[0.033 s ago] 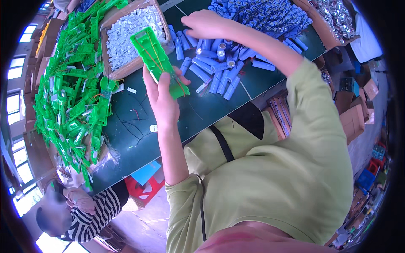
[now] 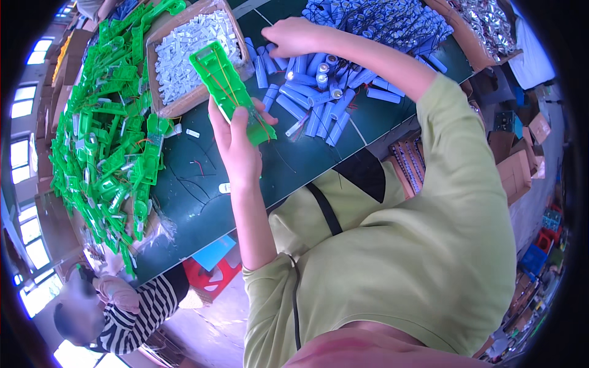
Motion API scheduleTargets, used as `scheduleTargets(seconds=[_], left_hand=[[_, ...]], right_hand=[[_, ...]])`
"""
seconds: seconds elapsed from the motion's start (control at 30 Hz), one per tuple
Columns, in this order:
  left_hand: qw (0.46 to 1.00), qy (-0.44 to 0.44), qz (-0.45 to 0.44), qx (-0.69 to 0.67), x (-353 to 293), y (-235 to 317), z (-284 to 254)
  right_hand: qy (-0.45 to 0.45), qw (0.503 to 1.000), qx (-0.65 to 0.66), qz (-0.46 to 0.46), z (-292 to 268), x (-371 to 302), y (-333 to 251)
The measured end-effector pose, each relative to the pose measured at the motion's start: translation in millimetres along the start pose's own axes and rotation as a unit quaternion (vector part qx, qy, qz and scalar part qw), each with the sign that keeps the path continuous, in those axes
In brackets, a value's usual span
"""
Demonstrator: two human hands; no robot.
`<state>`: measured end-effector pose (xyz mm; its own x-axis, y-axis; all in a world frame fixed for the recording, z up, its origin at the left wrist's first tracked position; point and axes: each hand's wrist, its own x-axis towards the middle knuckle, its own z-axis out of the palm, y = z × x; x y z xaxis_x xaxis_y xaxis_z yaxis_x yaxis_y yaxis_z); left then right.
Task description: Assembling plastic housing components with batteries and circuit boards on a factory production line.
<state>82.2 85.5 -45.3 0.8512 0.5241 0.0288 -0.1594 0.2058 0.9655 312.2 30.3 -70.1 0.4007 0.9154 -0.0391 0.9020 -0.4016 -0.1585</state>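
Note:
My left hand (image 2: 239, 136) is closed around a long green plastic casing (image 2: 222, 78), held tilted above the table. Thin red and yellow wires run along the casing's open, ribbed inside, and my thumb presses near its lower end. My right hand (image 2: 293, 37) reaches across to the far side, just over the edge of a pile of blue cylindrical battery cells (image 2: 319, 98). Its visible fingertips are apart with nothing seen between them; the other fingers are partly hidden. Beside that hand stands a cardboard box (image 2: 185, 105) of small white parts (image 2: 195, 52).
Many green casings (image 2: 104, 147) are heaped along the table's left side. Loose black wires and a small white piece (image 2: 224, 187) lie on the green table (image 2: 184, 227). Another person in a striped top (image 2: 144, 310) is at lower left. A box of shiny parts (image 2: 485, 24) stands far right.

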Motion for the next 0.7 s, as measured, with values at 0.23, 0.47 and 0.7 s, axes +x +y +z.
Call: scheduleTargets(seconds=[0.23,0.47,0.7], left_hand=[[0.999,0.021,-0.005,-0.029,-5,-1,-7],[1.0,0.022,0.002,-0.021,-12,2,-8],[1.0,-0.011,0.009,-0.001,-19,8,5]], right_hand=[[0.048,0.994,0.099,-0.002,9,11,0],[0.3,0.889,0.324,-0.117,-47,-42,-31],[0.348,0.868,0.303,-0.183,-68,-89,-74]])
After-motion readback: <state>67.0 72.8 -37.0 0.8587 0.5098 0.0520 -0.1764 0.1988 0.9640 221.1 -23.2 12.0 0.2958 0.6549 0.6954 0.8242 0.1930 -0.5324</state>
